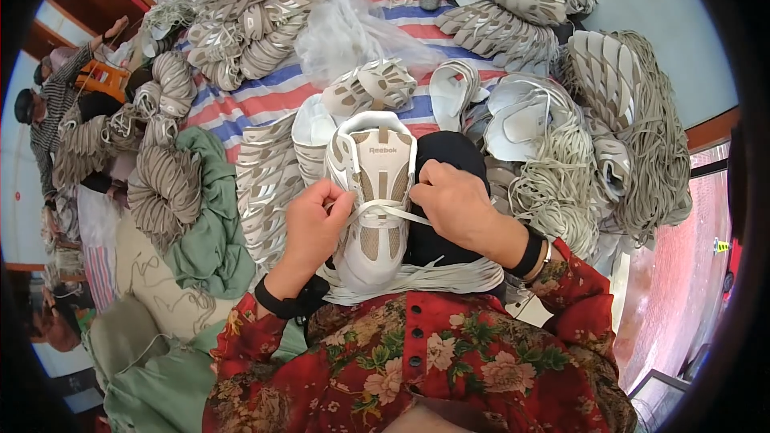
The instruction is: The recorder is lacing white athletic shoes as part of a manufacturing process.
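Observation:
A beige and white shoe upper (pixel 377 168) rests over my lap, its tongue upward and rounded toe toward me. A pale flat shoelace (pixel 387 209) crosses its middle. At the upper's left edge, my left hand (pixel 317 220) is closed, thumb and fingers pressed together; what is between them is hidden. My right hand (pixel 457 204) pinches at the right edge, and the shoelace runs across to beneath its fingers. A bundle of pale laces (pixel 417 279) lies over my lap below the toe.
Nested shoe uppers (pixel 265 184) lie to my left, and heaps of uppers with hanging laces (pixel 553 184) to my right. Clear plastic (pixel 341 36) lies ahead on a striped sheet (pixel 273 95). Green cloth (pixel 210 224) lies at left. Other people sit farther off, one in a dark cap (pixel 26 104).

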{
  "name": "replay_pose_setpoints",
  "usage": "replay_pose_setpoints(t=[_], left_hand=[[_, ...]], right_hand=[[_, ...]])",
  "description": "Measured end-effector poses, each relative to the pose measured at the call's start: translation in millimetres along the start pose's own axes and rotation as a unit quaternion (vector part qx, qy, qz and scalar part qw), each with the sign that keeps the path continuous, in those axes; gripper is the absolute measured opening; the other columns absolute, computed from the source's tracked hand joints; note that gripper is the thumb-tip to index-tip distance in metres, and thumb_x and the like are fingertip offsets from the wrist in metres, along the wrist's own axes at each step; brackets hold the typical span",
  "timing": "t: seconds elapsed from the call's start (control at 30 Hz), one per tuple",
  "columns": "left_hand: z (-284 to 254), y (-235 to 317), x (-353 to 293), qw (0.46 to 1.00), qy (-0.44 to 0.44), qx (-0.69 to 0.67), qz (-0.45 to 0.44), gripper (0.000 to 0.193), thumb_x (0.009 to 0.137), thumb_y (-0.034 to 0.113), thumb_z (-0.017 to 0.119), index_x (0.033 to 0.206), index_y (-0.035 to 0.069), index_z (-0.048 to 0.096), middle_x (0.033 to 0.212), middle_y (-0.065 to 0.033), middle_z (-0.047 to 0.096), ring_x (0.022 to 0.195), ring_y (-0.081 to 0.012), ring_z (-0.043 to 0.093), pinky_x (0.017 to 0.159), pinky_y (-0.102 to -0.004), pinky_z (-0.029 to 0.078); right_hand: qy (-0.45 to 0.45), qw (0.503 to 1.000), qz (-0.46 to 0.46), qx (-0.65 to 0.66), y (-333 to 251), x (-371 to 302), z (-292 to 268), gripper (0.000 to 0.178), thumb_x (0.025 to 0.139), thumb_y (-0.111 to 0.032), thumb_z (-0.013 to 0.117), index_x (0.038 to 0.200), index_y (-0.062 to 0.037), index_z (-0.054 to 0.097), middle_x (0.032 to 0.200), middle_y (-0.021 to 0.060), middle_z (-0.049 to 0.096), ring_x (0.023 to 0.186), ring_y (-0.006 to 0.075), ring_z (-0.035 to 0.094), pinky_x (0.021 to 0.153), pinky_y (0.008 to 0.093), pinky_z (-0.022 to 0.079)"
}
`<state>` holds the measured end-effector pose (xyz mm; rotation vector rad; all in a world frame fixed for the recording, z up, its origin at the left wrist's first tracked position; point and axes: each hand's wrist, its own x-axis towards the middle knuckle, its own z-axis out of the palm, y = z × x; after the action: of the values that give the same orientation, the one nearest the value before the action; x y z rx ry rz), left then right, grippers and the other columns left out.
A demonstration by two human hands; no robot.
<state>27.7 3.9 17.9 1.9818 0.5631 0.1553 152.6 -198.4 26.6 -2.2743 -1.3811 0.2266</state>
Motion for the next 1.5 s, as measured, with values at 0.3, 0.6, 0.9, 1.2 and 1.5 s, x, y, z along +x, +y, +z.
replay_pose_setpoints(t=[0.3,0.6,0.9,1.2,1.5], left_hand=[[-29.0,46.0,29.4,0.876,-0.095,0.337,0.332,0.02,0.068,0.018,0.072,0.082,0.01,0.06,0.084,-0.0074,0.059,0.085,-0.0286,0.055,0.073,-0.0433,0.045],[-42.5,73.4,54.5,0.65,-0.31,0.5,0.481,0.03,0.067,0.029,0.074,0.089,0.016,0.059,0.088,0.0018,0.053,0.092,-0.0206,0.053,0.076,-0.0355,0.044],[-13.6,70.9,59.8,0.875,-0.249,0.333,0.248,0.022,0.082,0.027,0.064,0.072,0.007,0.064,0.073,0.0001,0.057,0.071,-0.0158,0.055,0.057,-0.0327,0.047],[27.0,69.4,58.9,0.949,-0.306,0.066,0.025,0.021,0.088,0.021,0.055,0.097,0.003,0.06,0.065,-0.0032,0.059,0.051,-0.0102,0.053,0.048,-0.027,0.043],[47.4,77.4,47.1,0.782,-0.346,0.478,0.202,0.02,0.077,0.02,0.057,0.088,0.007,0.066,0.081,-0.015,0.065,0.078,-0.0368,0.063,0.067,-0.0457,0.049]], right_hand=[[0.087,0.956,-0.244,-0.136,15.4,15.3,-17.0,0.009,0.074,-0.018,0.056,0.082,-0.013,0.054,0.091,0.0053,0.051,0.085,0.021,0.054,0.065,0.0331,0.043],[-0.008,0.952,-0.282,-0.122,22.6,24.0,-10.8,0.008,0.076,-0.019,0.057,0.084,-0.0149,0.056,0.087,0.0013,0.049,0.087,0.0182,0.051,0.067,0.0315,0.04],[0.019,0.967,-0.252,-0.041,32.1,18.1,-10.6,0.007,0.075,-0.017,0.061,0.076,-0.0124,0.057,0.087,0.0034,0.048,0.085,0.0209,0.05,0.074,0.0345,0.038],[0.077,0.964,-0.254,-0.032,41.5,9.2,-4.4,0.01,0.07,-0.016,0.061,0.079,-0.0114,0.06,0.086,0.0036,0.05,0.085,0.0216,0.05,0.08,0.0365,0.038],[0.144,0.957,-0.247,-0.051,33.9,-3.3,0.7,0.009,0.072,-0.015,0.058,0.078,-0.0108,0.054,0.081,0.0047,0.048,0.083,0.0218,0.051,0.082,0.0376,0.039]])
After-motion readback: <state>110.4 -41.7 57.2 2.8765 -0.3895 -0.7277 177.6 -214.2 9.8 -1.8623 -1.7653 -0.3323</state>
